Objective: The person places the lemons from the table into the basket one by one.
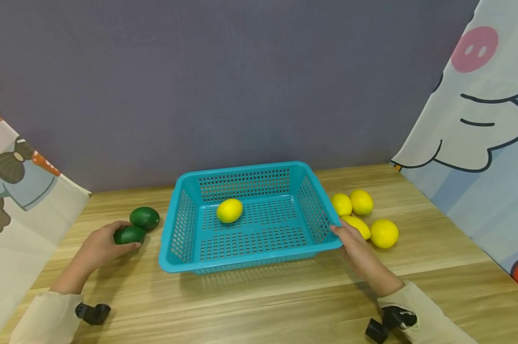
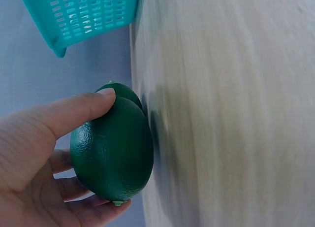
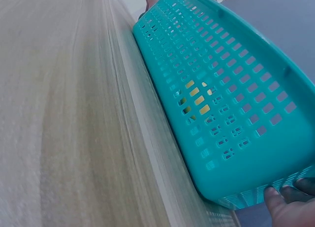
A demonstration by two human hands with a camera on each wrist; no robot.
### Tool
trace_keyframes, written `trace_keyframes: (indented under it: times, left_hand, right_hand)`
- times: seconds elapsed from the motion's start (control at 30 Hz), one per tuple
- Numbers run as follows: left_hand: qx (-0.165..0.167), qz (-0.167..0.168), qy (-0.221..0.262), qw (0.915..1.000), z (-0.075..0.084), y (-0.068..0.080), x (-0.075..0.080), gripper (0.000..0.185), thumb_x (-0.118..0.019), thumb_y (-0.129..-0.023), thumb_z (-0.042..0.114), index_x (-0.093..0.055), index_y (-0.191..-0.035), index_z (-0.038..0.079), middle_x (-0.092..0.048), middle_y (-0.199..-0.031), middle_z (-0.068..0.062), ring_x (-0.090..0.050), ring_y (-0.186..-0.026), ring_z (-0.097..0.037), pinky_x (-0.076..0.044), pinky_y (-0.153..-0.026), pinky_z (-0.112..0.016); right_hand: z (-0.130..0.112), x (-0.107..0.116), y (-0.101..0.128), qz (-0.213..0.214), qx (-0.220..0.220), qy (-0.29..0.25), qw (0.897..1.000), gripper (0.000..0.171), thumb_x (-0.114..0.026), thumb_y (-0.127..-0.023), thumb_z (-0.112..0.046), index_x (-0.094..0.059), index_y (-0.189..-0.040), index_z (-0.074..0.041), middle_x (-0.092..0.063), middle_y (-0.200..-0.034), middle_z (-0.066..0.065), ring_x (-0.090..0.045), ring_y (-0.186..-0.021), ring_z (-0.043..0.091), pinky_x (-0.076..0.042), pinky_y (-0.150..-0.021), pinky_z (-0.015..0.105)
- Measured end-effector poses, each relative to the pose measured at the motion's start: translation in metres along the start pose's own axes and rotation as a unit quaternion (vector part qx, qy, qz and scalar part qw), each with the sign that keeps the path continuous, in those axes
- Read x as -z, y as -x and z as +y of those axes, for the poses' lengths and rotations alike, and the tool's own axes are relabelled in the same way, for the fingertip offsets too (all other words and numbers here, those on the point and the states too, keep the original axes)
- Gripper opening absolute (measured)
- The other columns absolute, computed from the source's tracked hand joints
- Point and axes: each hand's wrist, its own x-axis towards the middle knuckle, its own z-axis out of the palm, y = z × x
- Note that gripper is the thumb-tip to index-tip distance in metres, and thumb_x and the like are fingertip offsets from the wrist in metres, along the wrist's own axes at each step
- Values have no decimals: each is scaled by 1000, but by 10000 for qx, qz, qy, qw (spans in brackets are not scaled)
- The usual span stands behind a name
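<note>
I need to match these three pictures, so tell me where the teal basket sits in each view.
Head view: the teal basket sits at table centre, right hand on its near right corner.
Left wrist view: only a corner of it shows, top left, above the green fruit in the left hand.
Right wrist view: its side wall fills the right half.
Shared landmark: the wooden table.

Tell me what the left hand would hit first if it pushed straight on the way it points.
Probably the second green lime, which sits just beyond the green lime that the left hand grips. Depth is unclear; the teal basket lies off to the right.
</note>
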Motion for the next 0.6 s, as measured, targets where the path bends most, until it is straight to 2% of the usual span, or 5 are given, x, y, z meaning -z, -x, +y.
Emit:
trace_keyframes:
  times: [0.13, 0.27, 0.37, 0.6]
  left_hand:
    - [-44, 35, -31, 10000, 1, 0, 2, 63, -75, -79, 33, -52, -120, -9, -58, -108, -32, -58, -88, -40, -48, -67, -49]
    - [-98, 45, -53, 9999, 2, 1, 4, 65, -75, -79, 35, -52, -121, -8, -58, -108, -31, -58, -87, -39, -48, -65, -46]
    - [-105, 40, -62, 9999, 2, 2, 5, 65, -74, -79, 36, -52, -121, -8, -59, -108, -31, -58, -86, -38, -48, -65, -44]
    - [-142, -27, -62, 9999, 6, 4, 12, 65, -75, -79, 36, -52, -122, -8, -60, -105, -29, -58, -83, -34, -46, -61, -37]
  right_hand:
    - [0, 1, 0, 16, -94, 73, 9999, 57, -32, -101, -20, -11, -147, 8, -17, -150, 30, -42, -120, 3, -41, -93, 12]
    - [-1, 1, 0, 27, -147, 120, 9998, 57, -31, -101, -20, -12, -147, 8, -18, -149, 29, -42, -121, 6, -41, -93, 13]
    - [-1, 0, 0, 34, -140, 96, 9999, 57, -32, -101, -19, -12, -147, 9, -19, -148, 30, -44, -115, -1, -42, -92, 13]
    - [0, 1, 0, -55, -25, -1, 10000, 57, -31, -101, -19, -10, -147, 8, -15, -150, 29, -43, -115, -5, -41, -93, 12]
